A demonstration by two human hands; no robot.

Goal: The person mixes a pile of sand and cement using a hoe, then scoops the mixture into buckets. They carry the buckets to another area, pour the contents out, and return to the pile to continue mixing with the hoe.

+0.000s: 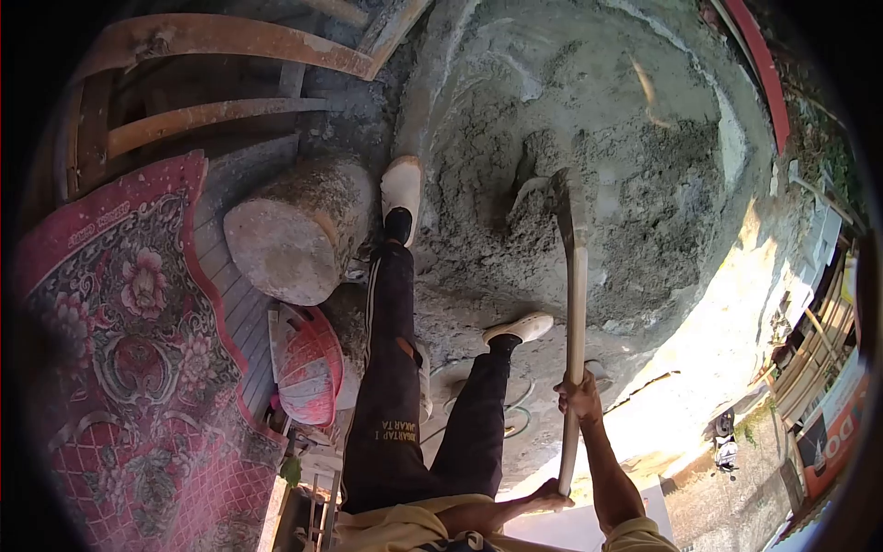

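A hoe with a wooden handle [575, 317] reaches up the view to its metal blade [571, 207], which rests in wet grey mortar [644, 198]. My right hand [579, 397] is closed around the handle partway along. Near the handle's bottom end, my left hand [549, 497] is closed on it too, its fingers partly hidden. Heaped mortar [533, 207] lies against the blade. My feet in pale shoes stand at the mortar's edge, one shoe [402, 189] at its left side and the other shoe [520, 328] just below it.
At the left are a round concrete-like block [285, 244], a red crusted basin [308, 368] and a patterned red carpet [147, 368]. Wooden framing [221, 37] fills the top left. A red edge [768, 74] runs along the top right, with a banner [832, 437] at the lower right.
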